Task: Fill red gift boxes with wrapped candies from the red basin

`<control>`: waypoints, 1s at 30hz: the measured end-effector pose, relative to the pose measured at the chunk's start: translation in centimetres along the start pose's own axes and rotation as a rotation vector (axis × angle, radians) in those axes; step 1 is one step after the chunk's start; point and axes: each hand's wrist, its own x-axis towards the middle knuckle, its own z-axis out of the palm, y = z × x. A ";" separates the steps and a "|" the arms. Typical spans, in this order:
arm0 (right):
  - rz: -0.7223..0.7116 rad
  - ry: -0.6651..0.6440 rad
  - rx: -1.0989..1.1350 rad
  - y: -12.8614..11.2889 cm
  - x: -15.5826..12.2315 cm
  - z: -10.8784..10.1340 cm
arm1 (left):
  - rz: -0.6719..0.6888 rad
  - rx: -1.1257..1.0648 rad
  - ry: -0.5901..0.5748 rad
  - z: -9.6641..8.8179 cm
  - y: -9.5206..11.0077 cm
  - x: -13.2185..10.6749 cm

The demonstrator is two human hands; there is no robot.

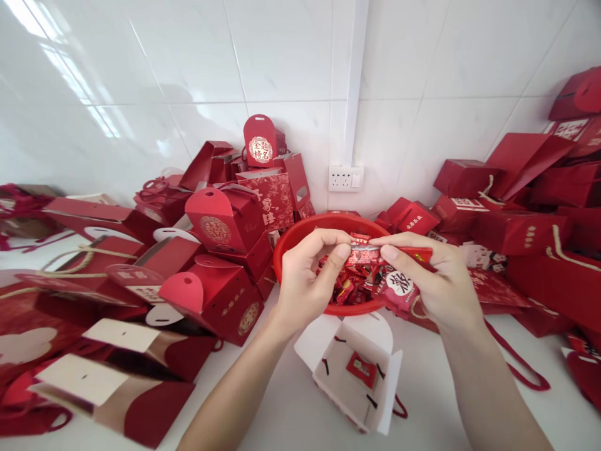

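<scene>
Both my hands are raised over a red plastic bowl (300,235) filled with red-wrapped candies (350,285). My left hand (307,279) and my right hand (429,282) pinch the two ends of a long red candy wrapper (370,254) between them. My right hand also seems to hold a small red packet with a white round label (399,285). Below the hands an open gift box (357,369), white inside, lies on the white table with one red candy (361,368) in it.
Piles of red gift boxes with rope handles fill the table at the left (220,219) and at the right (516,232). Open boxes lie near the front left (117,388). A white tiled wall with a socket (345,178) stands behind.
</scene>
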 end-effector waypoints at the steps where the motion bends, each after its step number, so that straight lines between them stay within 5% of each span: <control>1: -0.002 0.007 0.002 0.0 0.0 0.0 | -0.015 -0.016 0.018 0.1 0.0 0.0; 6: -0.027 0.041 -0.047 -0.1 0.0 0.2 | -0.053 -0.076 0.078 0.6 -0.1 -0.1; 23: -0.095 0.117 -0.115 0.1 -0.1 0.5 | -0.034 -0.190 -0.055 1.0 0.0 0.0; 30: -0.078 0.113 -0.081 0.2 -0.2 0.5 | 0.078 -0.146 -0.075 0.6 -0.4 0.1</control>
